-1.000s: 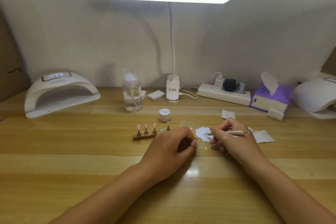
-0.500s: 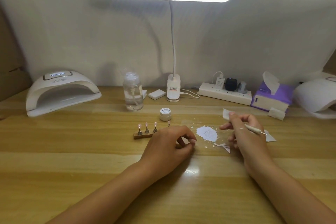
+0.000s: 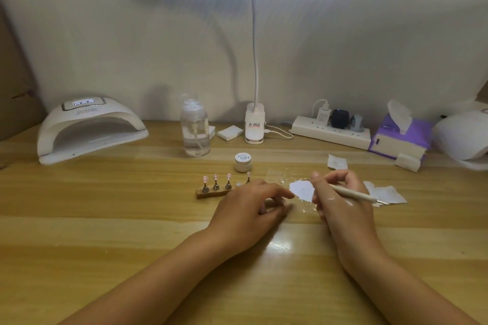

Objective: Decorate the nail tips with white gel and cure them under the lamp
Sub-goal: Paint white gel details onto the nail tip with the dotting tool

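A wooden stand (image 3: 211, 193) at the table's middle carries three pink nail tips (image 3: 216, 177) on metal pegs; a fourth tip (image 3: 248, 174) stands just to its right. My left hand (image 3: 250, 212) rests on the table in front of them, its curled fingers pinching a small, mostly hidden nail tip holder (image 3: 270, 203). My right hand (image 3: 335, 200) grips a white-handled gel pen (image 3: 355, 194), with its working end hidden by the fingers over a white gel patch (image 3: 299, 188). A white gel jar (image 3: 242, 162) stands behind, closed. A white curing lamp (image 3: 89, 129) is at the far left.
A clear pump bottle (image 3: 195, 132), a desk lamp base (image 3: 254, 126), a power strip (image 3: 332, 132) and a purple tissue box (image 3: 396, 140) line the back. A second curing lamp (image 3: 464, 137) is at the right edge. Paper wipes (image 3: 336, 161) lie near my right hand.
My right hand swung right away from the gel patch with the pen, then came back over it. My left hand stayed put, its fingers shifting slightly.
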### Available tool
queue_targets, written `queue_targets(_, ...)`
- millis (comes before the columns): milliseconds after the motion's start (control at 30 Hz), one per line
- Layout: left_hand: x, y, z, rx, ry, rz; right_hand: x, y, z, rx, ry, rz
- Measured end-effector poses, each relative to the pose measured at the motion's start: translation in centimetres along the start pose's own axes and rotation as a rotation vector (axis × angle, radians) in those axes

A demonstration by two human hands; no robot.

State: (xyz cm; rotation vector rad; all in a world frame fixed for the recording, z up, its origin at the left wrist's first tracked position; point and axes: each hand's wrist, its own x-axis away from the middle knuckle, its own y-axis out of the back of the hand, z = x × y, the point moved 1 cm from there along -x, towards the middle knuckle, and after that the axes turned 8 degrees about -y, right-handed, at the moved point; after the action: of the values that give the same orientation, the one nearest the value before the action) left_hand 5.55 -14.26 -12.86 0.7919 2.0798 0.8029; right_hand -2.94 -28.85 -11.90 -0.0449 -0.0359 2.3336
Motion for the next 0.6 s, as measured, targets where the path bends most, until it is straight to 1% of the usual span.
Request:
queue_targets(100, 0.1, 0.0, 0.1, 0.054, 0.026, -0.015, -0.8, 0.5, -0.3, 0.061, 0.002, -0.119)
queue_targets(167, 0.0, 0.0, 0.2, 0.101, 0.061, -0.043, -1.4, 1.0, -0.3, 0.116, -0.010, -0.152)
queue_targets(267, 0.0, 0.0, 0.3, 0.098, 0.092, -0.070, -2.0, 1.3, -0.2, 0.202, -0.036, -0.121)
queue_targets(367, 0.1, 0.0, 0.2, 0.065, 0.102, -0.081, -2.4, 1.4, -0.1, 0.237, -0.034, -0.085)
queue_targets(500, 0.1, 0.1, 0.3, 0.074, 0.105, -0.086, -2.4, 1.5, -0.1, 0.213, -0.023, -0.085)
queue_targets(600, 0.1, 0.2, 0.4, 0.106, 0.096, -0.107, -2.0, 1.5, 0.3, 0.059, 0.022, -0.110)
